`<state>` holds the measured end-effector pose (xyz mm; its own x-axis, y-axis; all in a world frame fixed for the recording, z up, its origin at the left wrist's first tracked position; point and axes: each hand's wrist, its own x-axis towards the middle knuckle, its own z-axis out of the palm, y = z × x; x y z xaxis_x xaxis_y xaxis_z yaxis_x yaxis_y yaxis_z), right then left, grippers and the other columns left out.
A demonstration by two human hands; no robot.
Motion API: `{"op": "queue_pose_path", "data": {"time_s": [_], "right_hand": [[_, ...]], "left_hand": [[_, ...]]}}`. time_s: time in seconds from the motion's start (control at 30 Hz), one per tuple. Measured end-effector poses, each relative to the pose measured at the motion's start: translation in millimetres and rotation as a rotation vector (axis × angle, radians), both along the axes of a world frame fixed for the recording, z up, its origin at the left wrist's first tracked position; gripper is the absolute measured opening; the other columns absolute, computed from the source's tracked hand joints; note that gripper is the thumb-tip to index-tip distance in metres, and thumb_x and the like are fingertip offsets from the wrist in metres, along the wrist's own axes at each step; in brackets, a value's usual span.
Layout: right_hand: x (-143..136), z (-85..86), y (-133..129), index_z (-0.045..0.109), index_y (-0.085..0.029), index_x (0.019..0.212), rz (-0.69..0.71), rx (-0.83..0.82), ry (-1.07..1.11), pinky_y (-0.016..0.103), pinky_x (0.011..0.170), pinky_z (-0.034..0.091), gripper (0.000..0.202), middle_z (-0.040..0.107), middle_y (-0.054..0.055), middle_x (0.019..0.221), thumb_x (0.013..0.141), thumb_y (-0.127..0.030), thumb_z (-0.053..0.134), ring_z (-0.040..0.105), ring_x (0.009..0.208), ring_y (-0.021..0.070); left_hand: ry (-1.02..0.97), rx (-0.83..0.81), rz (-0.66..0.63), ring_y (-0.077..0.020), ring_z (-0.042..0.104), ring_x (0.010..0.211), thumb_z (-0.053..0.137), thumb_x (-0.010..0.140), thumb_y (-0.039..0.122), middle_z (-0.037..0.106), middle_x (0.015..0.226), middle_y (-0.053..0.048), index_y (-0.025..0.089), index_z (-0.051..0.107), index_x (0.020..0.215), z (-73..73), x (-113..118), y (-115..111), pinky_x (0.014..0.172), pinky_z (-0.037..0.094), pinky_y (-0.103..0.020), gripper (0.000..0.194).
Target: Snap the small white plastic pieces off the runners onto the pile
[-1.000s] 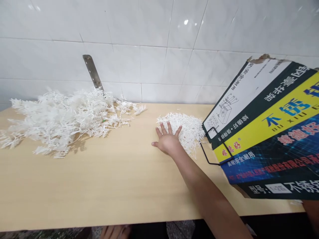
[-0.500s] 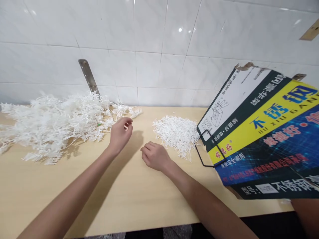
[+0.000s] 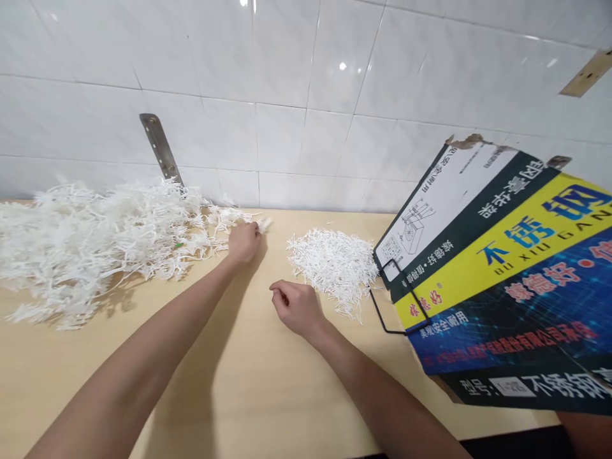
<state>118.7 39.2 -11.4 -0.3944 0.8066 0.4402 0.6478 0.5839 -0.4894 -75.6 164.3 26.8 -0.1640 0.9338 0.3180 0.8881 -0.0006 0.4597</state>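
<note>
My left hand [image 3: 245,242] reaches to the right end of a loose heap of white branching plastic pieces [image 3: 109,229]. Its fingers are closed at a white branching piece [image 3: 264,224] that sticks out past them; the fingertips are partly hidden. On the bare wood, my right hand [image 3: 297,308] is curled, thumb against the bent fingers; whatever it may hold is hidden. Just behind and to the right of it lies a smaller pile of short white plastic bits [image 3: 335,264].
A printed cardboard box [image 3: 502,274] stands tilted at the right, with a black wire frame [image 3: 387,330] at its lower left corner. The wooden table [image 3: 268,382] meets a tiled wall [image 3: 287,140]. A metal bracket [image 3: 161,150] rises behind the heap.
My left hand has moved forward and slightly right to the small piece at the heap's edge. My right hand has stayed nearly in place, its fingers curled more. The view has shifted slightly.
</note>
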Motion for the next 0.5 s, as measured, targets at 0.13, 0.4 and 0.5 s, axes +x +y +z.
{"op": "queue_pose_path", "data": {"time_s": [0.13, 0.4, 0.5], "right_hand": [[1, 5.7, 1, 0.075, -0.022, 0.099, -0.045, -0.093, 0.068, 0.025, 0.062, 0.04, 0.029, 0.074, 0.0, 0.074, 0.096, -0.022, 0.047, 0.064, 0.063, 0.0147], [0, 13.6, 3, 0.063, -0.019, 0.129, -0.125, -0.195, 0.061, 0.027, 0.069, 0.043, 0.036, 0.073, 0.002, 0.079, 0.101, -0.03, 0.043, 0.067, 0.075, 0.0195], [-2, 13.5, 2, 0.058, -0.02, 0.138, -0.146, -0.19, -0.037, 0.03, 0.073, 0.045, 0.041, 0.076, 0.004, 0.091, 0.102, -0.03, 0.042, 0.068, 0.083, 0.0215]], "left_hand": [[-0.072, -0.007, 0.022, -0.0201, 0.057, 0.067, 0.05, 0.087, 0.03, 0.062, 0.068, -0.004, 0.02, 0.058, 0.076, -11.3, 6, -58, 0.064, 0.037, -0.03, 0.016], [-0.224, -0.024, -0.077, -0.0138, 0.043, 0.055, 0.054, 0.081, 0.031, 0.044, 0.054, 0.004, 0.022, 0.042, 0.063, -23.9, 15, -155, 0.056, 0.029, -0.028, 0.024], [-0.187, -0.039, -0.259, -0.0126, 0.04, 0.053, 0.053, 0.08, 0.026, 0.042, 0.054, 0.004, 0.022, 0.038, 0.062, -25.0, 21, -169, 0.056, 0.028, -0.028, 0.023]]}}
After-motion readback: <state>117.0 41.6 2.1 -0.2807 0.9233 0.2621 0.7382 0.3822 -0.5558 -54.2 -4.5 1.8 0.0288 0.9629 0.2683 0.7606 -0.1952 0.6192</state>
